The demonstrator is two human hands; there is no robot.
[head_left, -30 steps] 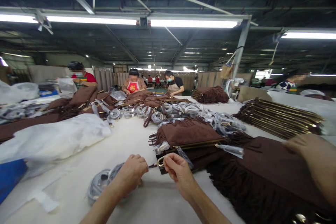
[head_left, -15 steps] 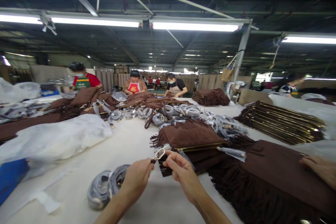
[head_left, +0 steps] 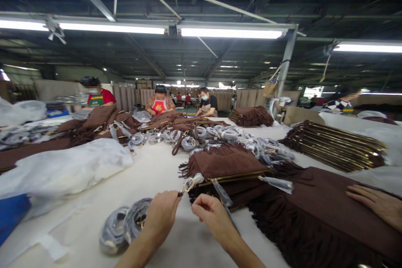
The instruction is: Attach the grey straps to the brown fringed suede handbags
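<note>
My left hand (head_left: 162,214) is closed on the dark end of a strap, and a gold metal clasp (head_left: 188,185) sticks out past its fingers. The clasp lies against the near corner of a brown fringed bag (head_left: 229,161) with a gold zipper. Just right of the clasp, my right hand (head_left: 214,217) has its fingers curled in and pressed together; whether anything small is between them is hidden. Beside my left wrist, two plastic-wrapped coiled straps (head_left: 113,228) rest on the white table (head_left: 157,167). A plastic-wrapped zipper pull (head_left: 222,192) hangs near my right hand.
Another person's hand (head_left: 377,203) lies flat on a large brown fringed bag (head_left: 326,205) at right. A stack of gold-zippered bags (head_left: 334,144) stands behind it. Several wrapped straps (head_left: 230,133) are heaped across the middle. White plastic sheeting (head_left: 75,163) covers the left side.
My right hand has come off the gold clasp and drawn back toward me, its fingers curling. My left hand still grips the strap end. The other person's hand has slid left over the bag.
</note>
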